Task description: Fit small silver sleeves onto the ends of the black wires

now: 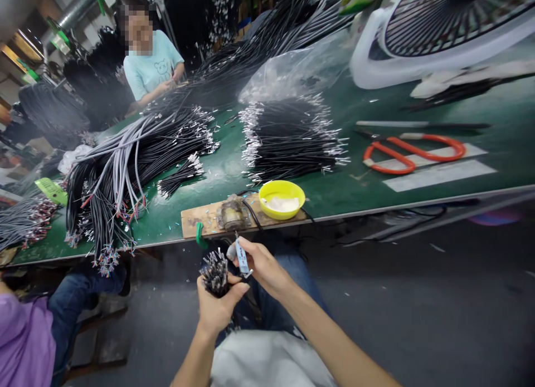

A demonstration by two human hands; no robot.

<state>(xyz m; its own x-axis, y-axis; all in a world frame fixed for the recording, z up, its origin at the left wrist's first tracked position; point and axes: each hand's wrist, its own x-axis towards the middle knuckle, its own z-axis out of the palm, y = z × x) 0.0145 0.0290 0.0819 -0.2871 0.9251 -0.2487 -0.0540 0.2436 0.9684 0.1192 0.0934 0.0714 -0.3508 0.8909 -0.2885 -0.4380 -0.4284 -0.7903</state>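
Note:
My left hand is wrapped round a bundle of black cables, held below the table edge with the bare, silvery wire ends pointing up. In my right hand a small light-blue handheld tool with dark lettering is pinched between the fingers; its kind cannot be made out. Its narrow metal tip points up towards the table edge, just right of the cable ends. The nearest thing on the table is a wooden board bearing a stained, rounded metal device and a yellow bowl with whitish material inside.
A neat stack of black cables lies behind the bowl. Larger cable heaps and a small bundle are at left. Red-handled scissors lie right, below a fan. A co-worker sits opposite; another person's purple sleeve shows left.

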